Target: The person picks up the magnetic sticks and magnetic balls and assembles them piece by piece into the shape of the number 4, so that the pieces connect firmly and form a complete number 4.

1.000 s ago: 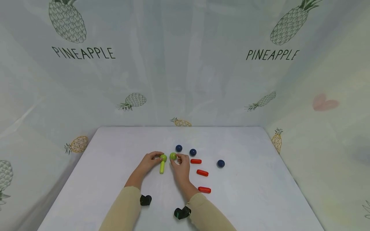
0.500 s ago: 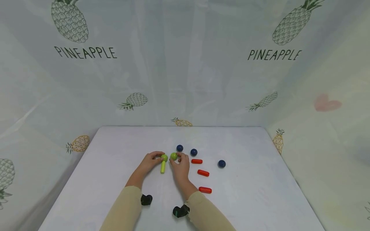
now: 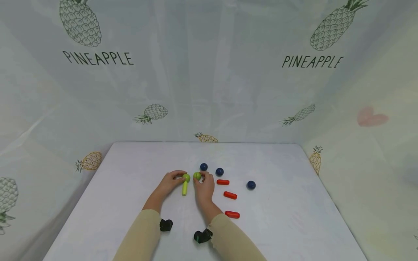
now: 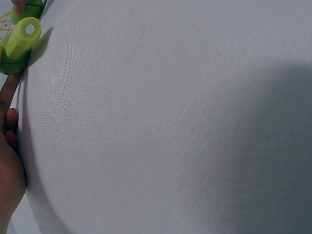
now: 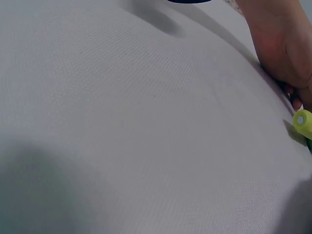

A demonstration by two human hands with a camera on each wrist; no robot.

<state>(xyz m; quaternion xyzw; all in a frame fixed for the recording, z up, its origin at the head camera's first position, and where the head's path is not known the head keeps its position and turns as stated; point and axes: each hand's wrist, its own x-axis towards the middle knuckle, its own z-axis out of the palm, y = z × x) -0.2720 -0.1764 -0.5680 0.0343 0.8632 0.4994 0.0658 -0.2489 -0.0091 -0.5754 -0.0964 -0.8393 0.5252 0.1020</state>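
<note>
Near the middle of the white table, in the head view, my left hand [image 3: 170,182] pinches a green ball [image 3: 186,178] between thumb and fingers. A yellow-green rod [image 3: 184,188] runs from that ball toward me, touching it; its end shows a small metal disc in the left wrist view. Just to the right, my right hand [image 3: 205,185] pinches a second green ball [image 3: 197,175]. A narrow gap separates the two balls. In the left wrist view, the rod [image 4: 24,36] partly covers the nearer ball [image 4: 12,63]. The right wrist view catches only the rod's end [image 5: 302,121] at its edge.
Two dark blue balls [image 3: 204,166] [image 3: 220,172] lie behind the right hand, and a third blue ball [image 3: 251,185] lies farther right. Three red rods [image 3: 223,182] [image 3: 230,195] [image 3: 232,214] lie right of that hand and forearm. Patterned cloth [image 3: 209,90] surrounds the white table [image 3: 294,217].
The view has shifted slightly, so everything appears a little farther right. Both hands keep their grip on the green balls, and the right wrist has tilted slightly. The other pieces lie as before.
</note>
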